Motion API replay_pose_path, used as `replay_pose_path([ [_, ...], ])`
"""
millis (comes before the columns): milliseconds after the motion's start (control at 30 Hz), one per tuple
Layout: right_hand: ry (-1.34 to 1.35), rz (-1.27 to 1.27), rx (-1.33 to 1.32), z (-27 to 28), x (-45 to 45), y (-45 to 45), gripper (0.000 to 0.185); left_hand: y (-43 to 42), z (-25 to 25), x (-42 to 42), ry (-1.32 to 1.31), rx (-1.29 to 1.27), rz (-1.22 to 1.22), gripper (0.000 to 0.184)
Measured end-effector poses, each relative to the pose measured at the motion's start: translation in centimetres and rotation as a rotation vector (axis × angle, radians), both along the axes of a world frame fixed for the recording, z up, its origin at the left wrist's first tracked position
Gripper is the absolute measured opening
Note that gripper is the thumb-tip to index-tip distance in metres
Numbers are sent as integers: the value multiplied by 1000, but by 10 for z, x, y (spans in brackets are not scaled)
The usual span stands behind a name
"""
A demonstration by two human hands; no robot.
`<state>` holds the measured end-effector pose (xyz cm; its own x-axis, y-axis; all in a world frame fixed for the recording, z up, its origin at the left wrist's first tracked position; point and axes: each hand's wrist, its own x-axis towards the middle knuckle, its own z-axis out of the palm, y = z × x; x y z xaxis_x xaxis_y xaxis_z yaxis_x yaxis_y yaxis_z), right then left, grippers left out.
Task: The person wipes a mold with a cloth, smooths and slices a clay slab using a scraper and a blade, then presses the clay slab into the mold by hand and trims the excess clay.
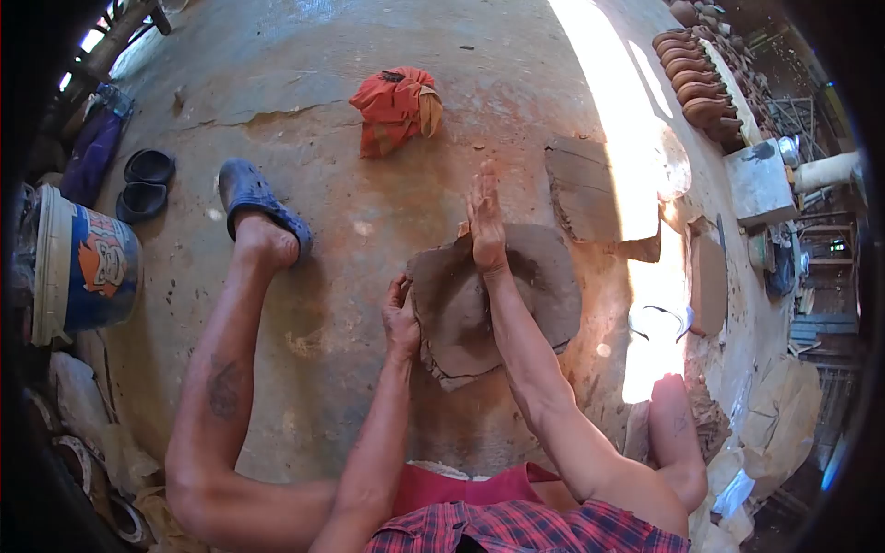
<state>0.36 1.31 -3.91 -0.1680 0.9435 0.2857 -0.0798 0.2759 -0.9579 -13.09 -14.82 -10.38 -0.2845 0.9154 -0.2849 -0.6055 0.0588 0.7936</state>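
Observation:
A thick grey-brown clay slab (pixel 548 276) with a rounded hollow in its middle lies on the floor between my legs. My left hand (pixel 400 323) is at the slab's left edge, its fingers bent against the clay. Over the slab's far edge, my right hand (pixel 486 226) is turned on its side with the fingers stretched out straight and together. The right forearm passes across the hollow and hides part of it. A small bit of clay stands up at the rim beside the right wrist.
Beyond the slab sits a red plastic bag (pixel 396 109). To the right are a flat clay block (pixel 590 189) and a narrower one (pixel 708 281). Curved brown clay pieces (pixel 696 78) line the far right. At left stand a bucket (pixel 97 263) and black clogs (pixel 146 184).

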Motion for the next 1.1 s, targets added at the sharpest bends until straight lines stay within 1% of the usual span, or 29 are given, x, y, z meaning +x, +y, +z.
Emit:
replay_pose_path([
  [33,311,35,-153,15,-2,3,75,6,5,1,-68,46,3,31],
  [67,305,39,-168,35,-4,6,75,10,10,1,-74,31,10,31],
  [100,295,34,-16,56,-7,14,76,14,16,-1,11,14,-6,35],
  [133,292,21,126,57,-9,15,78,7,12,-4,102,-16,-32,40],
  [167,297,10,92,32,-5,9,78,-4,9,-6,107,-50,-40,40],
  [200,73,22,-63,3,2,8,80,-6,3,-6,166,-48,-41,41],
  [233,-39,31,-109,9,1,23,82,8,3,-4,221,-13,-32,42],
  [267,-154,47,-150,19,-1,36,83,21,3,-4,224,21,-20,42],
  [333,0,91,17,49,-3,30,80,3,3,0,-40,-73,-32,42],
  [367,76,116,100,67,-7,28,78,6,7,0,-44,-74,-28,42],
  [400,153,145,171,75,-9,23,76,10,15,-1,50,-47,-31,42],
  [433,193,151,179,59,-7,8,75,5,13,0,144,-34,-35,42],
  [467,232,158,189,44,-5,-6,74,-11,12,0,141,-73,-48,42],
  [500,43,44,112,9,1,-14,78,-11,8,0,130,-71,-47,41],
  [567,-149,-69,86,6,2,-6,82,7,7,1,114,-17,-40,41],
  [633,-114,-20,59,14,-1,-11,78,7,4,-1,17,-28,-48,40],
  [667,-103,-7,38,13,0,-20,78,-1,-1,0,18,-36,-57,40],
  [700,-164,-50,118,9,-2,-15,76,8,-4,-1,-1,-27,-47,39],
  [767,-230,-124,163,-1,2,-27,75,-4,-5,0,-23,-49,-70,39],
  [833,-562,-78,316,9,0,-12,78,7,-10,0,-22,24,-66,38],
  [867,-483,-109,337,15,-3,-13,77,9,-11,-6,77,-9,-122,37],
  [900,-475,-121,368,28,-5,-5,77,21,-3,-7,86,23,-124,37],
  [967,-388,-186,480,60,-11,-11,79,12,6,-4,211,-40,-89,35],
  [1000,-368,-210,519,80,-15,-19,82,9,4,-3,124,-17,-62,34],
  [1033,-367,-209,495,59,-10,-27,82,-2,1,-2,127,-40,-66,34],
  [1100,-965,19,769,11,3,-16,86,11,8,-1,-17,16,-79,29],
])
